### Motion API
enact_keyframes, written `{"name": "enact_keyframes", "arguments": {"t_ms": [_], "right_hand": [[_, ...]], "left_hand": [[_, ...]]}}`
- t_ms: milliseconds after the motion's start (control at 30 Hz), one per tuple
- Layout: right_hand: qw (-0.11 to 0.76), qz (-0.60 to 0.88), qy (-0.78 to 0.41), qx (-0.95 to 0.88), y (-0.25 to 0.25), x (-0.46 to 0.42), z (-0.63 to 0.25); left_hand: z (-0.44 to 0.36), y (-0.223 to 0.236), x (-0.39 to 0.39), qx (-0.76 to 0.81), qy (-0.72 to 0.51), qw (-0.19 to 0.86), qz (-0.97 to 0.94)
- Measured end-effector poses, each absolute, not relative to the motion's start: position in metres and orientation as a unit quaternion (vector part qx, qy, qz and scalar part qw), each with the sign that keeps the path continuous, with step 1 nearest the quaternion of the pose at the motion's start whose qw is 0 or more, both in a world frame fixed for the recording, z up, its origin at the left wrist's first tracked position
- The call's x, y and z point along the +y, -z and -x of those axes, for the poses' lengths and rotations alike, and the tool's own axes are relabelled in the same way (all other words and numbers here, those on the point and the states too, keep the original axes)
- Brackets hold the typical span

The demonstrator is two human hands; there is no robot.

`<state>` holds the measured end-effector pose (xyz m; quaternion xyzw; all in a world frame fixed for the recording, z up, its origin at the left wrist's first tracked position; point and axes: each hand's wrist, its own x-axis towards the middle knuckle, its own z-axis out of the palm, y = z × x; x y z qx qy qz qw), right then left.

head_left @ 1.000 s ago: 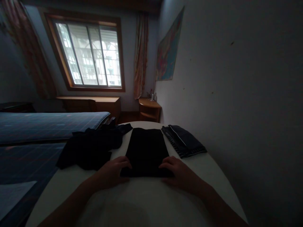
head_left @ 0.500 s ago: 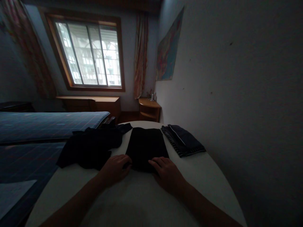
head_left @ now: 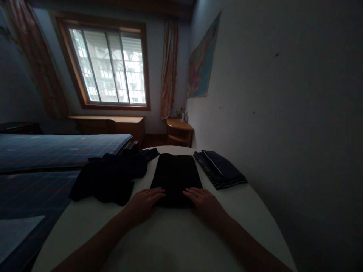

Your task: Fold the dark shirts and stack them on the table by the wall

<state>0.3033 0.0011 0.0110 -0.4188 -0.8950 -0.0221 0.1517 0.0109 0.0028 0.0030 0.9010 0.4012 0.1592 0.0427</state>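
A black folded garment (head_left: 176, 173) lies flat in the middle of a round white table (head_left: 170, 238); its exact kind does not show. On its near left corner rests my left hand (head_left: 146, 200), fingers stretched flat over the cloth. My right hand (head_left: 202, 200) lies on the near right corner in the same way, fingers extended. Neither hand grips the fabric. Left of it, a loose dark garment (head_left: 106, 179) is spread in a rumpled heap. To the right lies a folded dark garment (head_left: 221, 169) with a thin white line and a patterned edge.
A bed with a blue checked mattress (head_left: 62, 149) stands to the left of the table. Along the right runs a bare wall (head_left: 272, 87) with a map (head_left: 202, 62). A wooden corner shelf (head_left: 179, 124) and a desk (head_left: 124, 120) stand at the back under the window.
My fingers have straightened from a curled pose at the near edge and now lie flat on the black garment. The left fingertips have shifted slightly right. The other garments have not moved.
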Motion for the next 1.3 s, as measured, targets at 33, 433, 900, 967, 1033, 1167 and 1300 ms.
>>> {"name": "enact_keyframes", "arguments": {"t_ms": [33,433,900,967,1033,1167,1300], "right_hand": [[0.138,0.425,0.015,-0.895,-0.012,0.002,-0.306],[0.093,0.394,-0.178,-0.897,-0.061,-0.029,-0.333],[-0.034,0.38,-0.448,-0.809,-0.074,-0.047,-0.343],[-0.052,0.368,-0.496,-0.785,-0.075,-0.05,-0.343],[-0.051,0.367,-0.512,-0.775,-0.074,-0.05,-0.343],[0.026,0.402,-0.417,-0.814,-0.064,-0.036,-0.339],[0.193,0.44,-0.245,-0.842,-0.048,-0.015,-0.333]], "left_hand": [[-0.01,-0.004,0.004,0.397,-0.154,0.049,-0.904],[-0.002,-0.052,-0.024,0.415,-0.097,0.202,-0.882],[-0.01,-0.079,-0.052,0.363,0.028,0.443,-0.819],[-0.01,-0.079,-0.054,0.334,0.044,0.461,-0.821],[-0.01,-0.079,-0.054,0.308,0.038,0.492,-0.813],[-0.01,-0.069,-0.041,0.308,-0.071,0.5,-0.806],[-0.01,-0.039,-0.018,0.424,-0.248,0.298,-0.819]]}}
